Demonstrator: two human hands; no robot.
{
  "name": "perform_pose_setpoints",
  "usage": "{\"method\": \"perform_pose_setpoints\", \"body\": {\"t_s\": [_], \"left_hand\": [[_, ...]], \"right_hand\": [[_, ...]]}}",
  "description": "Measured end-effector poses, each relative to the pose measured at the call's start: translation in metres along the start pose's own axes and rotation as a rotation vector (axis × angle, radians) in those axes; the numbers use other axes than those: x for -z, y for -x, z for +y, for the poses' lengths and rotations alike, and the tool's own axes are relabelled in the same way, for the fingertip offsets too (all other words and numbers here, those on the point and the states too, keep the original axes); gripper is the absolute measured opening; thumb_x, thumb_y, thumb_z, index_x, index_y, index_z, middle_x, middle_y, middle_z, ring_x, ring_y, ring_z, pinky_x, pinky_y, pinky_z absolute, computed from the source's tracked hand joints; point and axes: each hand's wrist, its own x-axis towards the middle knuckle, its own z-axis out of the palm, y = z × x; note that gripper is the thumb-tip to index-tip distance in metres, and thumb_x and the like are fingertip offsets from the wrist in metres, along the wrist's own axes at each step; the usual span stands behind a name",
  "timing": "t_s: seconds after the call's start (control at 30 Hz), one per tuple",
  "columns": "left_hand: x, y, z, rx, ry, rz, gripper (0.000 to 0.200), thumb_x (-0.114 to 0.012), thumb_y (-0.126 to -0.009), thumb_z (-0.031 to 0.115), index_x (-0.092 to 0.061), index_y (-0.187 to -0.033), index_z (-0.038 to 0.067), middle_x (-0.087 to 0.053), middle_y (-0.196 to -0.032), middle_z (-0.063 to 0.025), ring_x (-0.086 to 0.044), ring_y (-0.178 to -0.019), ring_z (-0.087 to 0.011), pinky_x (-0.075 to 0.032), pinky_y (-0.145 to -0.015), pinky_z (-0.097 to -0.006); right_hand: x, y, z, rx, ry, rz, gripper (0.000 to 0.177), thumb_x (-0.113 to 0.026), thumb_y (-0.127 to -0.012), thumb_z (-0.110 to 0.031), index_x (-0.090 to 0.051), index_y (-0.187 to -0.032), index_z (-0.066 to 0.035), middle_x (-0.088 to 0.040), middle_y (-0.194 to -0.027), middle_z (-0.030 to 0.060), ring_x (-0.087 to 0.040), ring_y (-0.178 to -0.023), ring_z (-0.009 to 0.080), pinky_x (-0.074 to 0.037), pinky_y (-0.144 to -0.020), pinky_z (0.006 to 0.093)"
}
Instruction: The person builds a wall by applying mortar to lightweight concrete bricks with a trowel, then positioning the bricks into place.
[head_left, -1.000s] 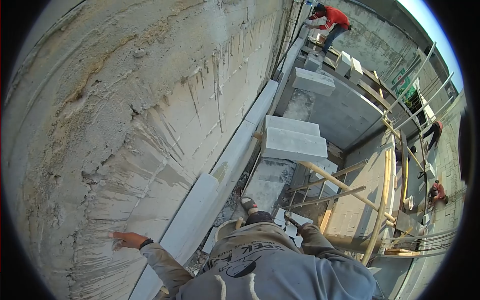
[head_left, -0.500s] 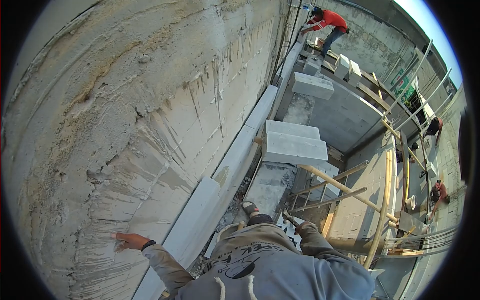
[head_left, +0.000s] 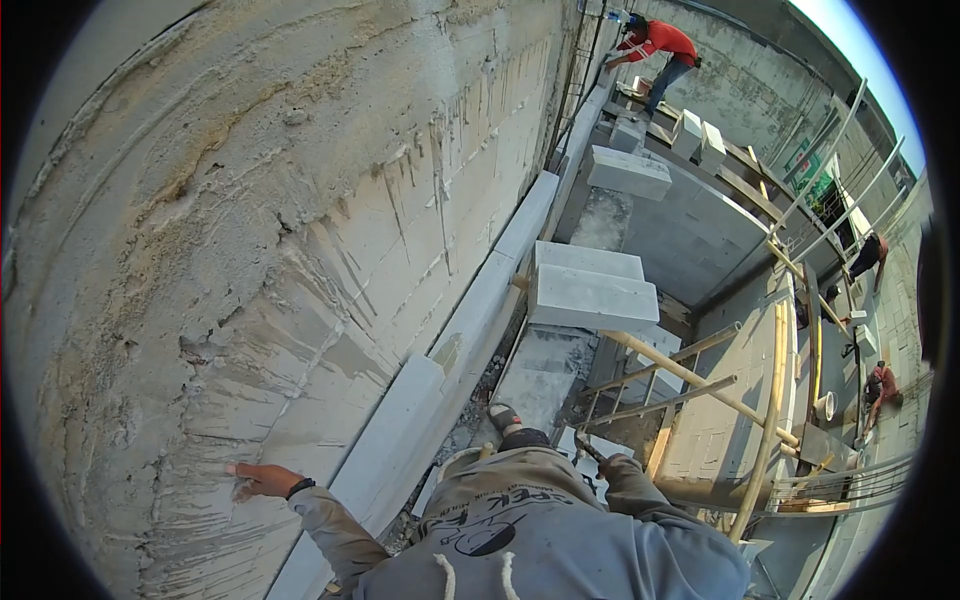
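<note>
Left hand on a rough wall, right hand around a hammer-like tool

From a distance, through the head camera, I look down past a grey hooded top. On the near left, the left hand (head_left: 262, 482) is unclenched, its fingers reaching onto the streaked wall (head_left: 345, 350); I see nothing gripped in it. Well apart from it, to the right of the body, the right hand (head_left: 607, 463) is closed around the hammer-like tool (head_left: 588, 444), whose head points towards the far left. The tool is small in view, so I cannot tell its exact kind.

I judge it stiff and head-heavy, steadiest when held low on the handle. The wall seems hard and gritty, likely to scrape bare skin and perhaps crumble where it is cracked. The pale block ledge (head_left: 395, 415) along its foot looks rigid, with edges that could chip.

A pale bucket (head_left: 456, 461) stands near, between the ledge and the body, partly hidden by the clothing; I cannot make out its contents. On the far right is a white pail (head_left: 825, 405), its inside too small to read
</note>
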Motion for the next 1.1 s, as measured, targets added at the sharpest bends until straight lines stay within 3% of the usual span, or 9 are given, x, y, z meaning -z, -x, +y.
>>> {"method": "perform_pose_setpoints", "body": {"t_s": [0.07,0.13,0.37,0.43,0.53,0.87,0.93,1.03,1.1], "left_hand": [[0.001,-0.005,-0.006,-0.032,0.002,0.017,0.112,-0.041,-0.083,0.068,0.005,-0.133,-0.021,0.009,-0.14,-0.0401,0.006,-0.137,-0.0417,-0.006,-0.111,-0.04],[0.003,-0.01,-0.009,0.036,-0.105,0.012,0.111,-0.042,-0.083,0.067,0.015,-0.136,-0.011,0.006,-0.145,-0.0309,-0.013,-0.137,-0.0374,-0.022,-0.11,-0.0401],[0.006,-0.015,-0.016,0.197,-0.024,-0.094,0.11,-0.042,-0.083,0.068,0.011,-0.137,-0.012,0.003,-0.144,-0.0327,-0.014,-0.137,-0.037,-0.022,-0.11,-0.0406],[0.003,-0.018,-0.026,0.051,0.015,-0.037,0.107,-0.043,-0.083,0.067,-0.013,-0.13,-0.024,-0.018,-0.136,-0.0416,-0.029,-0.128,-0.0443,-0.029,-0.104,-0.0423],[0.004,0.011,0.021,0.08,0.023,-0.023,0.106,-0.044,-0.083,0.066,-0.014,-0.129,-0.025,-0.013,-0.137,-0.0415,-0.023,-0.131,-0.0439,-0.027,-0.106,-0.0427],[0.004,-0.021,-0.028,-0.114,-0.225,0.159,0.106,-0.047,-0.084,0.064,-0.011,-0.129,-0.025,-0.026,-0.133,-0.0411,-0.036,-0.125,-0.0427,-0.034,-0.102,-0.0418],[0.005,-0.01,-0.01,0.05,0.149,-0.122,0.104,-0.046,-0.084,0.064,-0.016,-0.127,-0.025,-0.032,-0.132,-0.0386,-0.039,-0.124,-0.0414,-0.035,-0.1,-0.0413],[0.014,-0.015,-0.007,0.124,0.039,-0.156,0.097,-0.047,-0.084,0.063,-0.028,-0.124,-0.024,-0.04,-0.128,-0.0342,-0.046,-0.118,-0.0378,-0.038,-0.097,-0.0383],[0.019,-0.004,0.016,0.177,-0.021,-0.151,0.096,-0.049,-0.084,0.062,-0.031,-0.123,-0.023,-0.042,-0.126,-0.0326,-0.048,-0.115,-0.0352,-0.04,-0.095,-0.0366]], "right_hand": [[0.0,0.006,0.002,0.001,-0.013,0.003,0.047,-0.076,-0.067,-0.033,-0.066,-0.108,-0.014,-0.062,-0.114,0.009,-0.058,-0.108,0.024,-0.045,-0.09,0.0367],[0.0,0.004,0.003,-0.002,-0.014,-0.004,0.047,-0.076,-0.067,-0.033,-0.066,-0.108,-0.014,-0.062,-0.114,0.009,-0.058,-0.108,0.024,-0.044,-0.09,0.0368],[-0.015,-0.042,0.001,-0.035,0.007,-0.089,0.047,-0.076,-0.067,-0.034,-0.065,-0.109,-0.014,-0.062,-0.115,0.0089,-0.057,-0.109,0.0241,-0.044,-0.091,0.037],[-0.023,-0.062,0.005,-0.029,0.013,-0.101,0.048,-0.076,-0.067,-0.034,-0.065,-0.11,-0.015,-0.062,-0.115,0.0089,-0.057,-0.109,0.0241,-0.044,-0.091,0.037],[-0.032,-0.078,0.01,-0.002,0.04,-0.118,0.049,-0.076,-0.067,-0.033,-0.065,-0.111,-0.015,-0.062,-0.115,0.009,-0.057,-0.109,0.024,-0.044,-0.091,0.0369],[-0.033,-0.061,0.017,0.011,-0.012,-0.096,0.051,-0.077,-0.067,-0.033,-0.063,-0.112,-0.015,-0.061,-0.115,0.0095,-0.058,-0.107,0.024,-0.044,-0.09,0.0364],[-0.034,-0.072,0.015,0.086,0.126,-0.145,0.052,-0.076,-0.067,-0.037,-0.063,-0.112,-0.015,-0.062,-0.114,0.01,-0.058,-0.107,0.0248,-0.044,-0.089,0.0364],[-0.021,-0.025,0.015,0.086,0.052,-0.034,0.05,-0.075,-0.067,-0.039,-0.065,-0.109,-0.014,-0.063,-0.111,0.0101,-0.059,-0.105,0.026,-0.046,-0.087,0.0358],[-0.04,-0.064,0.021,0.053,0.092,0.0,0.046,-0.074,-0.068,-0.038,-0.066,-0.106,-0.012,-0.064,-0.108,0.0103,-0.06,-0.101,0.0257,-0.047,-0.084,0.0362]]}}
